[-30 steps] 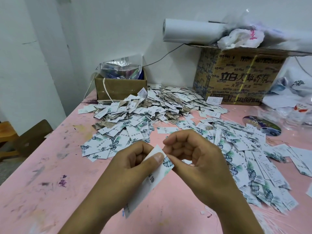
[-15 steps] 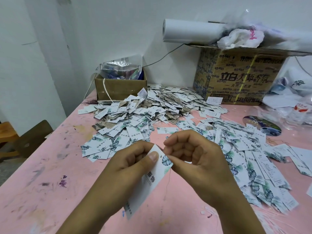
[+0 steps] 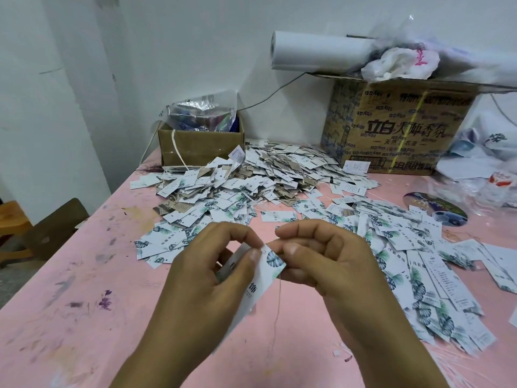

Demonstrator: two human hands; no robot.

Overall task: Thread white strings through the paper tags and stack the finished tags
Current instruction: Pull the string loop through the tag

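Over pink table (image 3: 84, 289), left hand (image 3: 207, 278) pinches tag (image 3: 270, 263); right hand's (image 3: 324, 264) string (image 3: 278, 303) now dangles.

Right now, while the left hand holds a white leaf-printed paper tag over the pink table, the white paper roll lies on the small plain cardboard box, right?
No. In the head view the white paper roll lies on the large printed cardboard box, not the small plain cardboard box. The left hand does hold the white leaf-printed paper tag over the pink table.
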